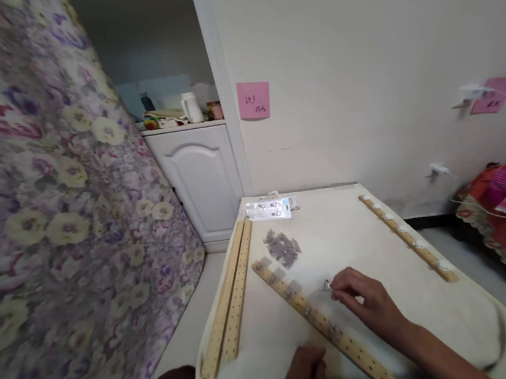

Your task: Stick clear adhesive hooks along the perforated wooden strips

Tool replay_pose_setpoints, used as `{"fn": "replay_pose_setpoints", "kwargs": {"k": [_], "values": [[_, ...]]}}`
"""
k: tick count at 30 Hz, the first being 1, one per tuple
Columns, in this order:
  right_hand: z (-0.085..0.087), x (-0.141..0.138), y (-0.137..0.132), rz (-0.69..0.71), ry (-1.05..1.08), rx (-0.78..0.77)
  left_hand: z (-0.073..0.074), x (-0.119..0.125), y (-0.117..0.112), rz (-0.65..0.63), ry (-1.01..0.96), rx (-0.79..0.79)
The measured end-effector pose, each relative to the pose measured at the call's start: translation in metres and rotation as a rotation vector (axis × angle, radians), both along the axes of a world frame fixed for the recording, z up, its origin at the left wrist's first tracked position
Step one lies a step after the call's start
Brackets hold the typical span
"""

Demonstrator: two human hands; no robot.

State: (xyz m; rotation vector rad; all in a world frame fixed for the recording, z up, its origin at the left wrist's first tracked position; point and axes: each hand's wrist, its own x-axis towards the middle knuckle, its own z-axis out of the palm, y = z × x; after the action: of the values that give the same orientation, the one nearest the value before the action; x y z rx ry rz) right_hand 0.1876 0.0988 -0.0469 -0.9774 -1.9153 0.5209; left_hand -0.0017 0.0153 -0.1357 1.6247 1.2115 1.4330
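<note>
My right hand (365, 302) pinches a small shiny metal hook (326, 285) between thumb and fingertips, just right of a long wooden strip with holes (348, 346). Several small metal hooks on clear pads are set along this strip, which lies slantwise on the table. At the near edge, left of the strip, my left hand (304, 376) is closed with its fingers curled; whatever it may hold is hidden. Beyond the strip's far end lies a loose pile of greyish, see-through pieces (283, 247).
Two more holed wooden strips (237, 297) lie along the left side of the cloth-covered table (332, 222). Another strip (409, 238) with white pieces on it lies at right. A clear hook package (267, 210) is at the back, near the wall. A floral curtain (62, 196) hangs at left.
</note>
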Motion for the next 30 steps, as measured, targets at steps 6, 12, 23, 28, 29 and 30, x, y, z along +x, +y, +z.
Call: {"fn": "replay_pose_setpoints", "kwargs": {"k": [6, 12, 23, 28, 29, 30], "values": [[-0.023, 0.024, -0.044, 0.081, -0.052, 0.200, 0.070, 0.036, -0.009, -0.225, -0.525, -0.546], [-0.039, 0.036, -0.060, 0.121, -0.018, 0.173, 0.075, 0.057, -0.015, -0.206, -0.505, -0.641], [-0.045, 0.042, -0.070, 0.044, 0.056, 0.067, 0.059, 0.067, -0.008, -0.189, -0.403, -0.650], [-0.048, 0.046, -0.072, 0.062, 0.035, 0.119, 0.056, 0.076, -0.008, -0.205, -0.456, -0.690], [-0.046, 0.047, -0.073, 0.062, 0.051, 0.116, 0.056, 0.078, -0.009, -0.206, -0.463, -0.692], [-0.044, 0.047, -0.074, 0.060, 0.075, 0.104, 0.056, 0.079, -0.009, -0.208, -0.467, -0.694]]}}
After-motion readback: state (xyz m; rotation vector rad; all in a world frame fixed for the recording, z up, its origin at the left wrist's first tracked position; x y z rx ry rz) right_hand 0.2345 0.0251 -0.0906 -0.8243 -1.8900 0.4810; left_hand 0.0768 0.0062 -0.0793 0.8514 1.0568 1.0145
